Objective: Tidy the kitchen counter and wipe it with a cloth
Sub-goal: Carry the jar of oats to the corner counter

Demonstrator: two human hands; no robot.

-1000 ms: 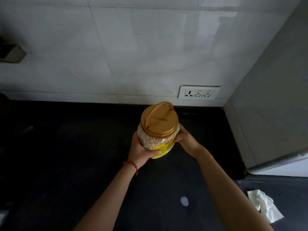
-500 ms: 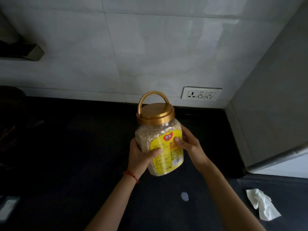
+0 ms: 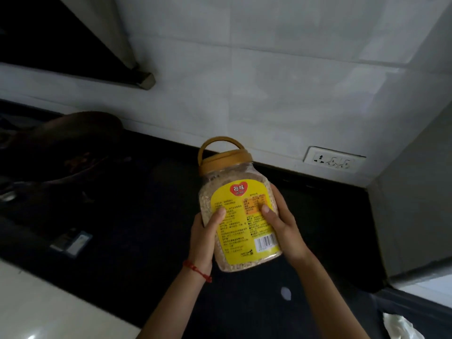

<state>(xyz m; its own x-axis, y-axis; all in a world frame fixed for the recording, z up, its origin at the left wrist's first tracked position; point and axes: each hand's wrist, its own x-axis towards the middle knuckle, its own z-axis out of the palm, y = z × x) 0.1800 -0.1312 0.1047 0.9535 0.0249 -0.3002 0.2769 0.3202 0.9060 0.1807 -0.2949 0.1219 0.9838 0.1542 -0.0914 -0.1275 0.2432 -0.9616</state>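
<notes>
A clear plastic jar point(image 3: 238, 214) of pale grain, closed with a gold screw lid point(image 3: 226, 159) whose carrying handle stands up, is held in the air above the black counter point(image 3: 146, 216), tilted with its top leaning away toward the tiled wall point(image 3: 269, 81). It is gripped from both sides: the left hand point(image 3: 204, 237) is wrapped round the left flank with its thumb laid across the yellow label point(image 3: 244, 223), and the right hand point(image 3: 283, 226) clasps the right flank with its thumb likewise on the label. The step in hand is judged to be clearing the jar off the work surface so that wiping can follow. For that to be done well, the two-sided hold is best kept low on the body, where the weight of the full jar sits, and the jar is best brought upright before it is set down, so that it lands flat on its base. A dark pan point(image 3: 73, 148) stands at the left, so a spot well apart from it, at the back near the socket point(image 3: 333, 160), would be suitable. A small pale spot point(image 3: 285, 293) on the counter and a crumpled white cloth or tissue point(image 3: 401, 326) at the lower right, which kind cannot be told, are left for the wiping stage.
</notes>
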